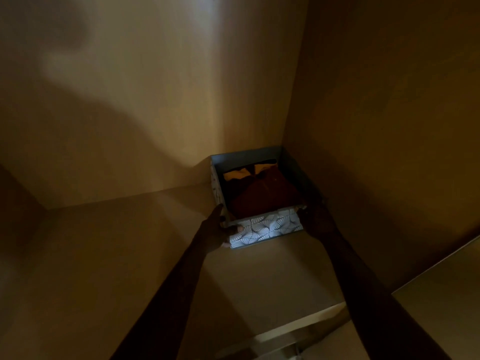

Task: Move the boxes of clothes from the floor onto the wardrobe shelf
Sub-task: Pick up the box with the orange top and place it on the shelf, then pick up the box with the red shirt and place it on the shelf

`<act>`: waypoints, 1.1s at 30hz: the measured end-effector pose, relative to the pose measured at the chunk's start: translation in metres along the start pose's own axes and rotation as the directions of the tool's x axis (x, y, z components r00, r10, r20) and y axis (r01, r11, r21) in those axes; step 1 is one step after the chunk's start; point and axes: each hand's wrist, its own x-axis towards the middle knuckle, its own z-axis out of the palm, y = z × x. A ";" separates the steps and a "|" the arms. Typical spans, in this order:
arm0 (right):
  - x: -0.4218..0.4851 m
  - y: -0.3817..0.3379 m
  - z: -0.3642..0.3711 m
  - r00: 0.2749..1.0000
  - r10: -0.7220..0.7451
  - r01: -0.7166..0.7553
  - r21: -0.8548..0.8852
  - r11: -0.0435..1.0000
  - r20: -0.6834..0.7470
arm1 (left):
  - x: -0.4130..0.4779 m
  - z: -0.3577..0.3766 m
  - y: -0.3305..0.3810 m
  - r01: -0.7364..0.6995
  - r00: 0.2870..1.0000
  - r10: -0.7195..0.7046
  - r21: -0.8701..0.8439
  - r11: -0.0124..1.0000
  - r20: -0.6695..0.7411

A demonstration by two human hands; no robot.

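An open box (270, 228) with a white leaf pattern on blue-grey sits on the wardrobe shelf (124, 242), pushed into the back right corner. Folded dark red and yellow clothes (262, 193) fill it. My left hand (217, 227) grips the box's front left corner, fingers curled under the edge. My right hand (315, 216) holds the front right corner, squeezed between the box and the side wall; it is very dark there and its fingers are hard to make out.
The wardrobe's back panel (155, 100) and right side wall (389, 126) close off the corner. The shelf's front edge (298, 326) runs below my arms. To the left of the box lies bare shelf. The light is dim.
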 end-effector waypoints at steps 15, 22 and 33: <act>-0.125 -0.052 0.066 0.896 -0.434 0.443 0.218 0.870 -0.091 | -0.066 -0.004 -0.036 0.009 0.984 -0.018 -0.049 0.999 -0.180; -0.171 -0.041 0.087 0.812 -0.563 0.485 0.362 0.796 0.151 | -0.168 0.021 -0.045 -0.062 0.882 -0.021 -0.159 0.985 -0.471; -0.275 -0.021 0.098 0.493 -0.635 0.467 0.434 0.770 0.595 | -0.343 0.100 -0.113 0.091 0.616 -0.334 -0.356 0.930 -0.714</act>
